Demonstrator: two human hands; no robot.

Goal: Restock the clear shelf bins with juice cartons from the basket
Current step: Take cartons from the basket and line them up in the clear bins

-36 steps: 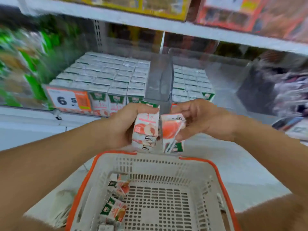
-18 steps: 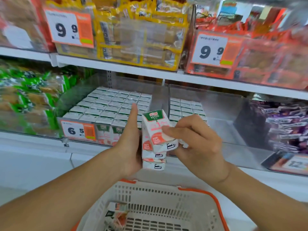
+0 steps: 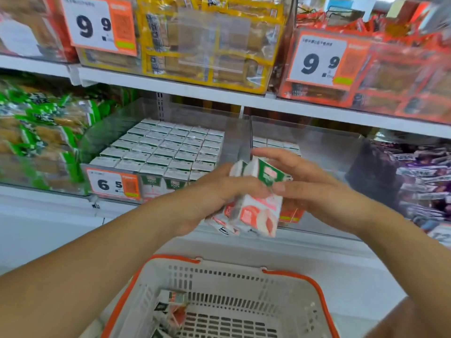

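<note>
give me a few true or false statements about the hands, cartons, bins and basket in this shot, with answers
1. Both hands hold juice cartons in front of the shelf. True: the left hand and right hand grip the bunch together.
2. The left clear bin is nearly empty. False: it is packed with rows of cartons.
3. The right clear bin has open room. True: only a few cartons show at its back left.
4. The basket holds no cartons. False: some lie at its left side.
5. The price tag on the left bin reads 9.9. False: it reads 6.5.
</note>
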